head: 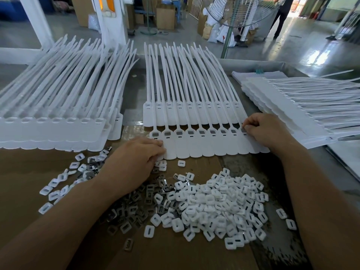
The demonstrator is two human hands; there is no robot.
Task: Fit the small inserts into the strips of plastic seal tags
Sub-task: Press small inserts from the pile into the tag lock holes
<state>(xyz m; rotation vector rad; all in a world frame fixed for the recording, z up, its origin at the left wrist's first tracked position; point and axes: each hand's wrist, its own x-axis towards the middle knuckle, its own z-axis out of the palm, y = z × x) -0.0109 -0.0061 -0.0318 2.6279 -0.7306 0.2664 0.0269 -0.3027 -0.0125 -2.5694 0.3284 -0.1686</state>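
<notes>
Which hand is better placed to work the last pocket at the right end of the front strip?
Right, most likely. The right hand has its curled fingertips at that end pocket of the front strip, while the left hand rests on the strip's far left tag, apparently steadying it.

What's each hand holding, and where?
Right hand: curled fingers sit on the rightmost socket of the front white plastic tag strip; any insert is hidden. Left hand rests on the strip's left end.

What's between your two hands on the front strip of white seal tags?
Head view: between the left hand and the right hand lies the white plastic tag strip, its sockets holding grey inserts.
</notes>
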